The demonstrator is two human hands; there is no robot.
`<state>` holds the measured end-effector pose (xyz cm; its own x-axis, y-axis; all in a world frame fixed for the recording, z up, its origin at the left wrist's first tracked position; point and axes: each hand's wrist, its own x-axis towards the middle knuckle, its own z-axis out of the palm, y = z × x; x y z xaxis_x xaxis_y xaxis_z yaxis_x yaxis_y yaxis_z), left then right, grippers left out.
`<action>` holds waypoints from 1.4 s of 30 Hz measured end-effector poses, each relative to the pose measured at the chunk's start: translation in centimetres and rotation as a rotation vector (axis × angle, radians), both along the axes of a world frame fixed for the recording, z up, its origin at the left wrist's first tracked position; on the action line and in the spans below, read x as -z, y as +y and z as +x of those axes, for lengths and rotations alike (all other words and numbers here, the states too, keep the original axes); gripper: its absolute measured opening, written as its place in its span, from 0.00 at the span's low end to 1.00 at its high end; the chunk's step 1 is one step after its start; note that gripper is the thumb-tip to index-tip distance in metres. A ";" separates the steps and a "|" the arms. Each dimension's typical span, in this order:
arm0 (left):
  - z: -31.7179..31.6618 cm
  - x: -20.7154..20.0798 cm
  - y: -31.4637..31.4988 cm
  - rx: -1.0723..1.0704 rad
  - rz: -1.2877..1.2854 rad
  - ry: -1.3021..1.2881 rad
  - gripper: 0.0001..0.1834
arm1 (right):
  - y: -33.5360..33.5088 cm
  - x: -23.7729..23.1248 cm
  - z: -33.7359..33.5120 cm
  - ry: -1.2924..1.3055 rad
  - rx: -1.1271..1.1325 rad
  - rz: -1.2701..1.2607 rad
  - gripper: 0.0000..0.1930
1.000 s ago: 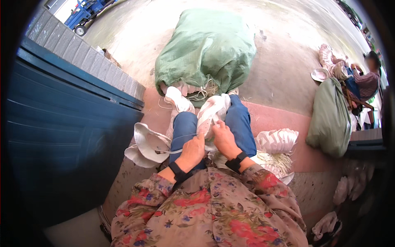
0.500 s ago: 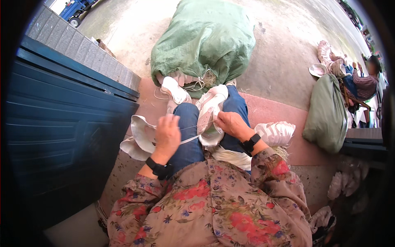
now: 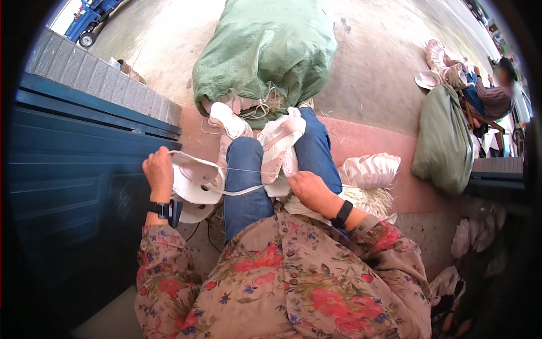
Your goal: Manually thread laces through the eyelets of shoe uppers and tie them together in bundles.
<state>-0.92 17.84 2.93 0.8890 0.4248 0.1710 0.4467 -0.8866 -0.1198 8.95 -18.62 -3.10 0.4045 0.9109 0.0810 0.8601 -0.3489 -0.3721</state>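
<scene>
A green sack [image 3: 268, 51] stands at the pink floor strip's [image 3: 367, 133] far edge; between the blue trouser legs [image 3: 245, 212] sits a white shoe [image 3: 278, 138]. By a curved white piece [image 3: 182, 183] is the left hand [image 3: 159, 174], by the shoe's near end the curled right hand [image 3: 312, 191], thin thread [image 3: 245, 170] between; what either clamps, I cannot tell.

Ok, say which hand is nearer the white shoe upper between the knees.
Right: the right hand is beside the near end of the shoe upper; the left hand is out left, beyond the left knee.

Blue panel [image 3: 84, 186] blocks left; sack [image 3: 265, 51] ahead
</scene>
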 end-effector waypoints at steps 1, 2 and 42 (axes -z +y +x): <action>1.0 -0.4 -0.5 -0.012 0.004 0.114 0.03 | -0.3 0.0 0.1 -0.011 0.003 -0.032 0.03; 1.4 -0.6 -1.1 -0.026 0.008 0.228 0.03 | -0.2 0.0 0.2 -0.010 0.002 -0.030 0.03; 4.8 6.1 -21.5 -0.245 -1.589 0.062 0.19 | 0.7 -0.1 2.3 0.193 0.481 0.129 0.07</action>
